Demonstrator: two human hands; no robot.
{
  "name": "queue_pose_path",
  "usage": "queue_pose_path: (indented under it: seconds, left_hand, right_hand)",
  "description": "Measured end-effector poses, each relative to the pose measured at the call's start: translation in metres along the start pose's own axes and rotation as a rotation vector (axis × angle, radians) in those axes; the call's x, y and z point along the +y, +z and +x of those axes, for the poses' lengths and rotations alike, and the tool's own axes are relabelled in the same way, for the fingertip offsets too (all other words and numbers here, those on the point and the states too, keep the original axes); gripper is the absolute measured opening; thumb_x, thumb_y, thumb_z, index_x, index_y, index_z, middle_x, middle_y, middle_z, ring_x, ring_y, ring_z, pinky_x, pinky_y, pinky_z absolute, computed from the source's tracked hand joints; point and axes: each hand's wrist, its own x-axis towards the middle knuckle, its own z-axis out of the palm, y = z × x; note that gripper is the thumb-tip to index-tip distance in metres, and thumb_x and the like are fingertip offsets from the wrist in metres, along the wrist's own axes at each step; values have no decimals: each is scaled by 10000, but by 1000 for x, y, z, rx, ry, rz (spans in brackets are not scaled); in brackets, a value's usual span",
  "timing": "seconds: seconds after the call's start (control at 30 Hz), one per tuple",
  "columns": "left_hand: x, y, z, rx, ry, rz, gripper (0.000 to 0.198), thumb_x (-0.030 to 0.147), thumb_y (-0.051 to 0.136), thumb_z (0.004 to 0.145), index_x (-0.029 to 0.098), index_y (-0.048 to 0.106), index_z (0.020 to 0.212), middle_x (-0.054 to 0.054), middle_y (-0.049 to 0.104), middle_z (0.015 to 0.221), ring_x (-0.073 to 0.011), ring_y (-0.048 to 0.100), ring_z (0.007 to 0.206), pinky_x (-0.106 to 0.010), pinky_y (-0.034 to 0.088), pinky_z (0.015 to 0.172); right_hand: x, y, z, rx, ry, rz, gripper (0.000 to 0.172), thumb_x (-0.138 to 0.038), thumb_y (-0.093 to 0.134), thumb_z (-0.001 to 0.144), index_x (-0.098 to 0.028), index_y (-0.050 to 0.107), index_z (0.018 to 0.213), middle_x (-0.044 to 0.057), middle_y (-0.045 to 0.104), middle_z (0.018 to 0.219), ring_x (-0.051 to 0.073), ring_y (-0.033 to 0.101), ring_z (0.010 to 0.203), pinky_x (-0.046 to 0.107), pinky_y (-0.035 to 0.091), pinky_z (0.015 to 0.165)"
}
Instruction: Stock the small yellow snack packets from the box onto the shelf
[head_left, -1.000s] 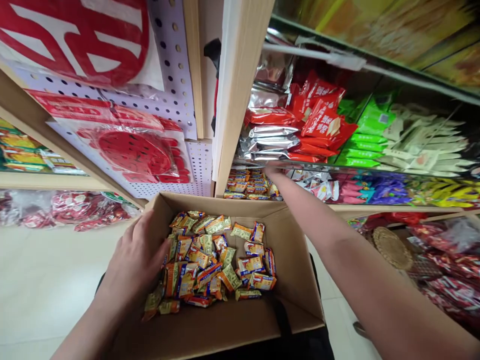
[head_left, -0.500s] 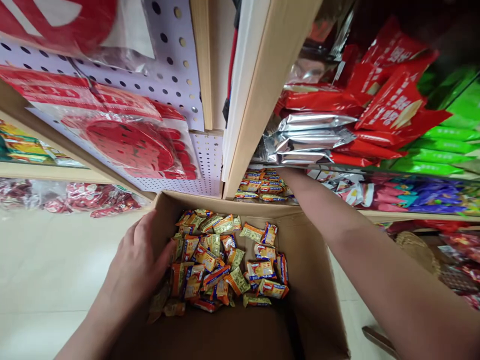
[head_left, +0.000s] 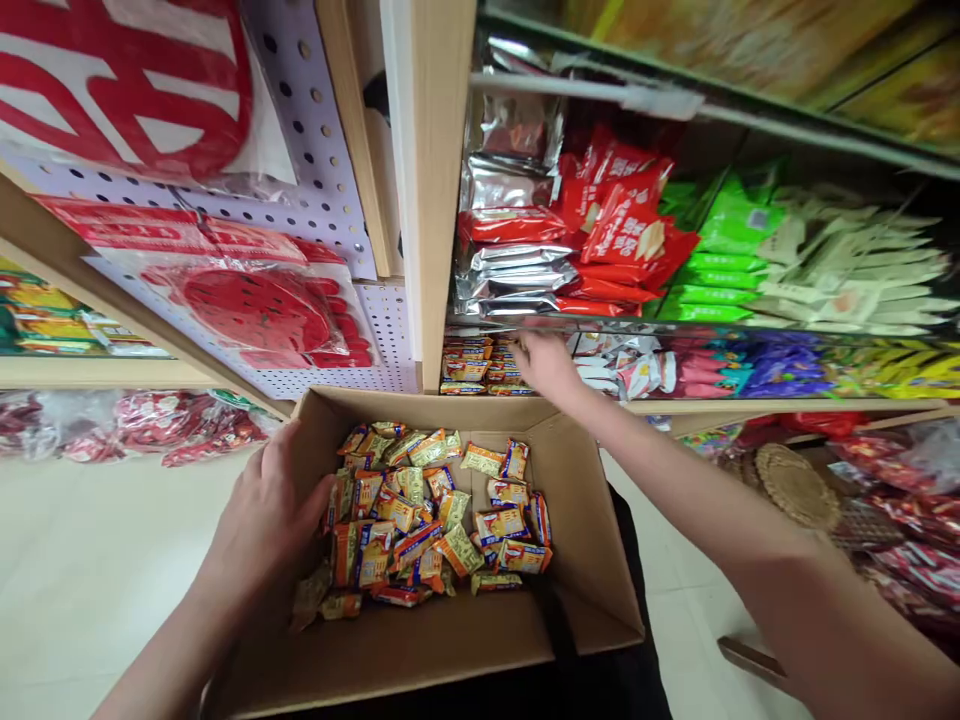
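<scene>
A cardboard box point(head_left: 600, 500) holds a loose spread of small wrapped snacks point(head_left: 450, 510) in orange, blue and gold. My left hand point(head_left: 266, 505) grips the box's left wall, its thumb over the inner side. Beyond the box's far rim, my right hand point(head_left: 547, 362) is at the low shelf, beside stacked snack packets point(head_left: 465, 366) in the same orange and blue wrapping. Its fingers are curled together at the front of the stack. Whatever they pinch, if anything, is too small to make out.
Above the right hand, a glass shelf carries red packets point(head_left: 622, 230), silver packets point(head_left: 517, 270) and green packets point(head_left: 720, 275). A wooden upright point(head_left: 439, 180) separates it from a pegboard point(head_left: 330, 150) hung with red decorations. A woven basket point(head_left: 795, 485) stands lower right.
My right hand has come into sight at the shelf front, where the shelf hid it before. The view has shifted, showing more shelf on the right. My left hand keeps its grip.
</scene>
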Motion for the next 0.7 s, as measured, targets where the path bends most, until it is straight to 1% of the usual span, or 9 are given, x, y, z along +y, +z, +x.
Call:
queue_pose_path:
  seconds: [0.07, 0.13, 0.17, 0.23, 0.3, 0.4, 0.47, 0.6, 0.7]
  left_hand:
    - [2, -2, -3, 4, 15, 8, 666, 406, 427, 777, 132, 194, 1339, -177, 439, 1251, -314, 436, 1153, -431, 392, 920]
    - [4, -5, -6, 2, 23, 17, 647, 392, 391, 797, 118, 180, 1343, -187, 429, 1262, -324, 436, 1151, -441, 390, 915]
    - [5, -6, -7, -3, 26, 19, 630, 373, 375, 805, 114, 175, 1344, -192, 425, 1268, -328, 437, 1150, -447, 392, 910]
    - [7, -9, -9, -11, 34, 14, 592, 304, 347, 816, 111, 169, 1346, -201, 406, 1292, -330, 425, 1167, -459, 393, 907]
    - [8, -10, -10, -20, 32, -2, 576, 242, 332, 812, 111, 168, 1348, -207, 384, 1315, -330, 407, 1187, -465, 392, 910]
    - [6, -8, -11, -25, 34, -40, 582, 224, 331, 809, 122, 158, 1356, -210, 354, 1342, -334, 395, 1200, -473, 386, 920]
    - [3, -6, -11, -15, 43, -60, 591, 224, 340, 808, 139, 152, 1362, -202, 351, 1349, -329, 394, 1204, -473, 385, 926]
    - [1, -7, -13, 40, 47, -61, 568, 239, 336, 810, 114, 210, 1349, -212, 393, 1312, -328, 385, 1210, -480, 371, 938]
    - [13, -11, -22, 208, 135, -111, 511, 286, 381, 806, 125, 344, 1290, -182, 400, 1312, -315, 341, 1236, -493, 284, 1006]
  right_hand:
    - [-24, -2, -48, -26, -221, 45, 312, -253, 307, 889, -141, 597, 913, 102, 588, 923, 231, 499, 931, 387, 363, 850]
    - [-46, 10, -93, -290, -387, 99, 305, -267, 321, 885, -172, 610, 861, 77, 598, 855, 201, 514, 870, 336, 395, 797]
    - [-55, 21, -112, -443, -403, 115, 269, -277, 365, 868, -170, 612, 874, 82, 604, 875, 202, 520, 870, 329, 402, 787]
    - [-67, 48, -136, -729, -307, 138, 252, -313, 557, 757, -141, 609, 933, 115, 605, 970, 228, 534, 895, 322, 424, 762]
    - [-70, 75, -146, -856, -201, 132, 335, -264, 716, 585, -113, 630, 872, 139, 620, 967, 242, 564, 858, 309, 448, 719]
    - [-68, 103, -150, -859, -85, 118, 327, -93, 760, 421, -120, 638, 723, 126, 644, 929, 251, 582, 857, 306, 449, 741]
    - [-66, 108, -151, -827, -23, 129, 315, -39, 750, 373, -132, 624, 646, 109, 656, 892, 263, 584, 873, 319, 438, 768]
    - [-60, 94, -147, -730, 57, 199, 256, -46, 742, 389, -159, 571, 543, 58, 659, 726, 246, 601, 784, 307, 439, 711]
    - [-59, 69, -138, -581, 76, 270, 214, -199, 719, 540, -179, 577, 699, 46, 645, 801, 223, 587, 800, 303, 431, 694]
